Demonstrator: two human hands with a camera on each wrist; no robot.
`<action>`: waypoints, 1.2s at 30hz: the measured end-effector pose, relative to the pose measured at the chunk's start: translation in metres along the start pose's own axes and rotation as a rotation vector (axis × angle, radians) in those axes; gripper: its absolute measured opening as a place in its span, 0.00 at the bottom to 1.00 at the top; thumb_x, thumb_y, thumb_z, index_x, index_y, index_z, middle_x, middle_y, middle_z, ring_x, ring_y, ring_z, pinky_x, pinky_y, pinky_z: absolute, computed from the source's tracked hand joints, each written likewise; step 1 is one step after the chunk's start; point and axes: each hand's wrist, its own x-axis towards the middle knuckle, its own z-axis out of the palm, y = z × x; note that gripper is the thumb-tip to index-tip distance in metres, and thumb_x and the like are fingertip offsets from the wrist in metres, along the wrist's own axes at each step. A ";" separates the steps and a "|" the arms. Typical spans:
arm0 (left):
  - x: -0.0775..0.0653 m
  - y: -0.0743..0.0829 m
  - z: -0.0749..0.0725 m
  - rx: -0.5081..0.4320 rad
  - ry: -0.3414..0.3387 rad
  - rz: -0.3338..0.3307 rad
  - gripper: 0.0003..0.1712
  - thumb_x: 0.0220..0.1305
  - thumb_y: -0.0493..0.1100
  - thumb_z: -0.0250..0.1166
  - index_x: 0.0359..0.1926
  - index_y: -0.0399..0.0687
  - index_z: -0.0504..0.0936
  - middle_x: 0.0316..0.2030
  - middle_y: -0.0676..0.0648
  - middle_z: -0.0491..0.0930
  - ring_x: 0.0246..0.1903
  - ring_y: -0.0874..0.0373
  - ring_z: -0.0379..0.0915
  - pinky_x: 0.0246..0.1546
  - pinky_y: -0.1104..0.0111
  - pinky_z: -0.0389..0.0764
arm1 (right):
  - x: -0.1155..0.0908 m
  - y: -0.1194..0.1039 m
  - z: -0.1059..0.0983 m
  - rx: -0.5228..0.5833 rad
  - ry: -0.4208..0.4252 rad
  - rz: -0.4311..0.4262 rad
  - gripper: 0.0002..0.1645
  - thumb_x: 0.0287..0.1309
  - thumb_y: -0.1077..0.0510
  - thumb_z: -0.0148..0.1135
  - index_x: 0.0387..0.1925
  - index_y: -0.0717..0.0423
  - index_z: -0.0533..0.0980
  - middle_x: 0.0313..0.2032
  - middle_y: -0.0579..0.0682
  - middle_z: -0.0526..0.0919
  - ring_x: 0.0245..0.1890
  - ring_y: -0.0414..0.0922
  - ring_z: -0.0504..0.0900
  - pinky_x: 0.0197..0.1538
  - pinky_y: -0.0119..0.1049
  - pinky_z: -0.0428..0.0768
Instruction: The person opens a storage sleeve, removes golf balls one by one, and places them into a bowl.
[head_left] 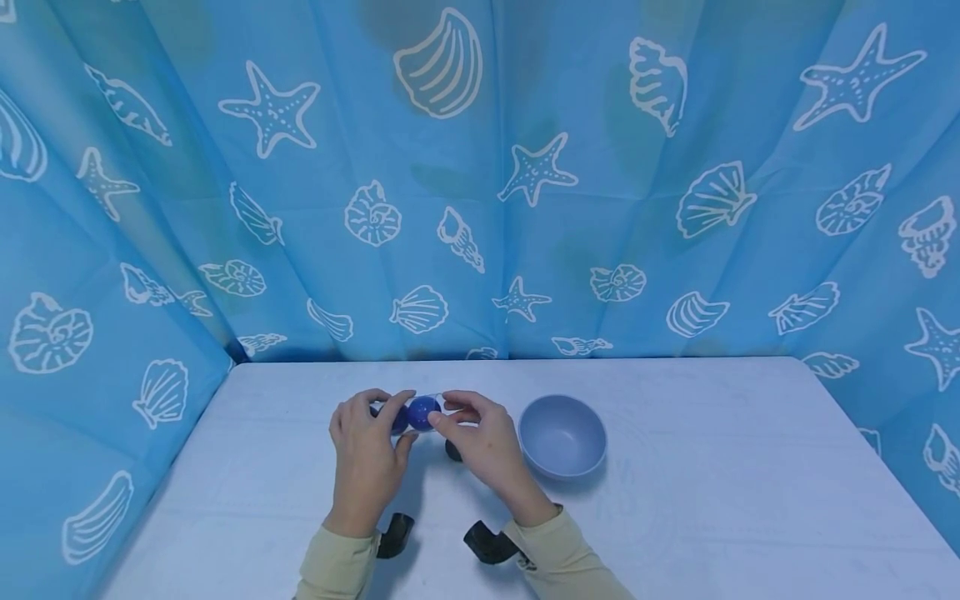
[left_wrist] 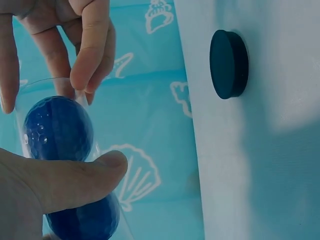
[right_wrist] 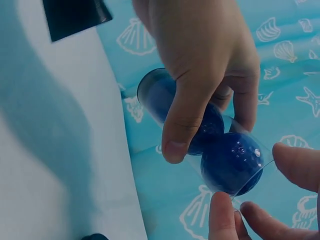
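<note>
My left hand grips a clear tube round its side, thumb laid across it. Blue dimpled balls sit in a row inside; the end ball lies close to the tube's open rim. Part of the row is hidden behind the left fingers. At that open end, my right hand pinches the rim between thumb and fingertips. The tube is held above the table, tilted in the right wrist view. A round black cap stands apart on the table below the hands.
A blue-grey bowl stands on the white table, just right of my right hand. Blue curtains with white shell and starfish prints hang behind the table and at its sides. Black devices are worn at both wrists.
</note>
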 end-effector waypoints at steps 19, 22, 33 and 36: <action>0.003 0.001 -0.011 0.062 0.048 0.073 0.29 0.42 0.33 0.75 0.49 0.52 0.81 0.47 0.38 0.69 0.52 0.42 0.59 0.59 0.41 0.46 | 0.001 0.004 -0.004 0.352 -0.184 0.063 0.30 0.56 0.51 0.63 0.58 0.58 0.70 0.52 0.55 0.76 0.48 0.48 0.79 0.51 0.37 0.76; 0.003 0.002 -0.013 0.073 0.052 0.078 0.27 0.44 0.32 0.73 0.49 0.52 0.81 0.47 0.38 0.69 0.52 0.42 0.59 0.60 0.41 0.46 | 0.000 0.004 -0.005 0.385 -0.219 0.077 0.30 0.57 0.52 0.62 0.59 0.59 0.68 0.54 0.56 0.75 0.50 0.50 0.78 0.53 0.38 0.75; 0.004 0.005 -0.016 0.090 0.051 0.071 0.26 0.44 0.31 0.73 0.48 0.52 0.82 0.48 0.39 0.68 0.54 0.42 0.58 0.62 0.43 0.44 | 0.004 0.010 -0.004 0.439 -0.237 0.157 0.32 0.54 0.52 0.65 0.59 0.57 0.69 0.50 0.54 0.77 0.49 0.46 0.79 0.53 0.39 0.74; 0.004 0.005 -0.015 0.086 0.053 0.064 0.27 0.44 0.32 0.74 0.48 0.52 0.82 0.48 0.39 0.68 0.54 0.42 0.57 0.62 0.43 0.44 | 0.004 0.010 -0.005 0.447 -0.232 0.146 0.32 0.53 0.51 0.65 0.59 0.56 0.69 0.50 0.54 0.77 0.49 0.46 0.79 0.53 0.38 0.75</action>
